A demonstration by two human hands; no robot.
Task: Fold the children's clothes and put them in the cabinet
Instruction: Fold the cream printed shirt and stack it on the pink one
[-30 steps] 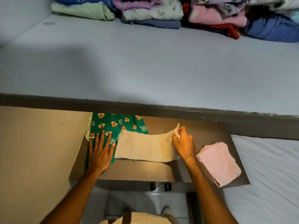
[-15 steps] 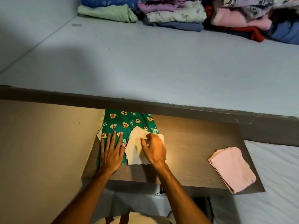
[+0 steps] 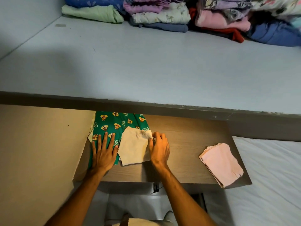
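Left hand [image 3: 104,152] lies flat, fingers spread, pressing the green cartoon-print garment [image 3: 117,124] onto the wooden table [image 3: 187,144]; the garment's far end tucks under the grey ledge at 12 o'clock; right hand [image 3: 158,148] sits just beside it at 3 o'clock, fingers curled and pinching the edge of the cream piece [image 3: 134,146], which lies folded over the green one's right side; a folded pink garment [image 3: 221,163] rests well apart at the table's 4 o'clock corner, partly overhanging; on the pale shelf [image 3: 146,66] beyond, stacks of folded clothes [image 3: 162,15] line the back at 12 o'clock.
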